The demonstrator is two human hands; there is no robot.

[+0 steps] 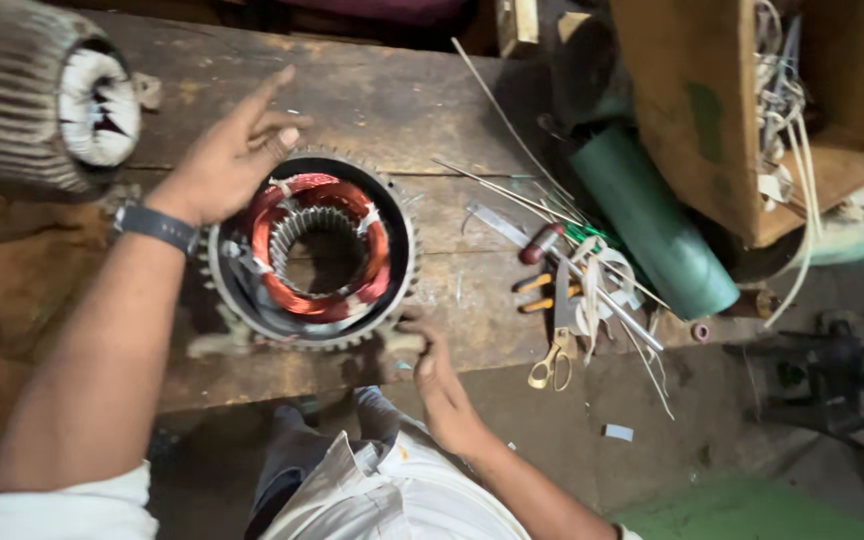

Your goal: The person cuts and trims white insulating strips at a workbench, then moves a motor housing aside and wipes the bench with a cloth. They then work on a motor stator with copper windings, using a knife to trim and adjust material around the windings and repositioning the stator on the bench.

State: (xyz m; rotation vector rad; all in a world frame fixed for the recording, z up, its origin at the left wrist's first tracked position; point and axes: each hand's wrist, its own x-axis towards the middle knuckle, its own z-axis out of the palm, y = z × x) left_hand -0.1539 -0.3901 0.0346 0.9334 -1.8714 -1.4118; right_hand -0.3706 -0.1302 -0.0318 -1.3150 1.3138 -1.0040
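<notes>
Copper windings, shiny reddish-orange, sit packed in a ring inside the motor stator [314, 250], with bits of white insulation paper poking out between the coils. The housing around them is dull grey metal with short cooling fins all round the rim, so from above it reads like a gear. It stands on end near the front edge of the wooden workbench [392, 95], bore facing straight up at the camera, so its long axis runs vertical and you look right down the slotted steel core.

The left hand [227, 155] hovers over the upper left rim, fingers loosely spread and extended, index pointing up and away, not gripping anything. There's a dark watch on that wrist. The right hand [439, 385] is at the lower right edge of the housing, fingers curled with the tips against the finned rim.

Bench planks are rough, scratched and stained. To the right lie scissors [555, 350] with yellowish handles, red-handled pliers [542, 243], thin white sticks and a smooth green tube [652, 220]. A second ribbed motor body [32, 95] lies on its side at the top left.
</notes>
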